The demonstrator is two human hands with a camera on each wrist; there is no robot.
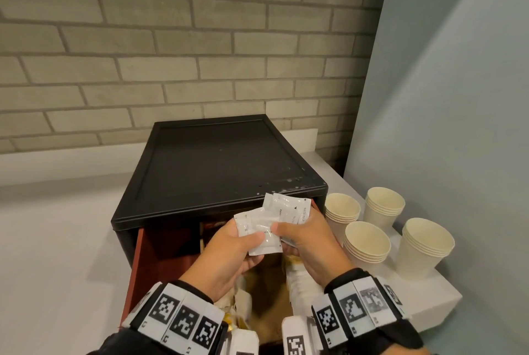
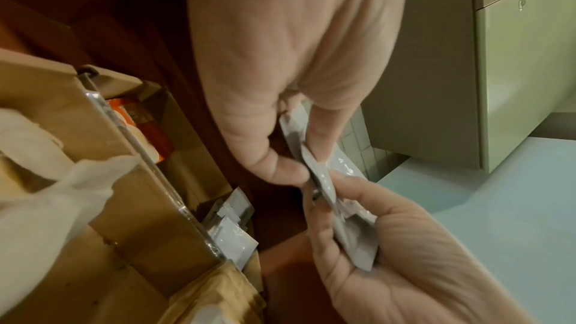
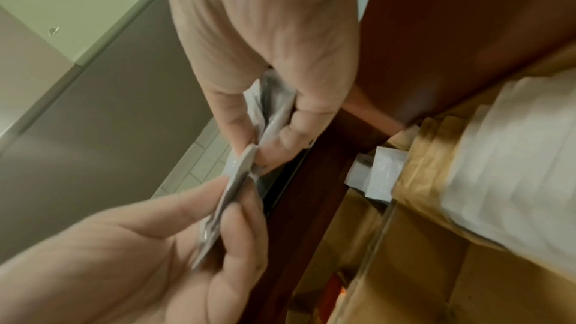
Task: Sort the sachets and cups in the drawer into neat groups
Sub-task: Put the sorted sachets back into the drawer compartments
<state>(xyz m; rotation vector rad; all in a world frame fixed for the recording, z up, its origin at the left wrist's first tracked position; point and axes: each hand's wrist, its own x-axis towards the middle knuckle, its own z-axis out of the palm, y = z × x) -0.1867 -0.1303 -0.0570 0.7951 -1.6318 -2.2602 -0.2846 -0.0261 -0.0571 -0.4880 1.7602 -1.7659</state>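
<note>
Both hands hold a fan of small white sachets [image 1: 267,226] above the open drawer [image 1: 140,263] of a black cabinet [image 1: 217,165]. My left hand [image 1: 252,243] pinches the lower sachets [image 2: 321,176] between thumb and fingers. My right hand [image 1: 286,233] grips the upper ones [image 3: 274,110] the same way. The two bunches overlap where the hands meet. More white sachets [image 2: 230,233] lie in a drawer compartment below, also seen in the right wrist view as loose sachets [image 3: 380,174]. Stacks of cream paper cups [image 1: 367,243] stand on the counter right of the cabinet.
Cardboard dividers [image 2: 140,181] split the red-brown drawer into compartments holding white paper packets [image 3: 514,157] and an orange pack [image 2: 146,129]. The cups sit near the white counter's right edge [image 1: 429,300], by a blue-grey wall. A brick wall rises behind.
</note>
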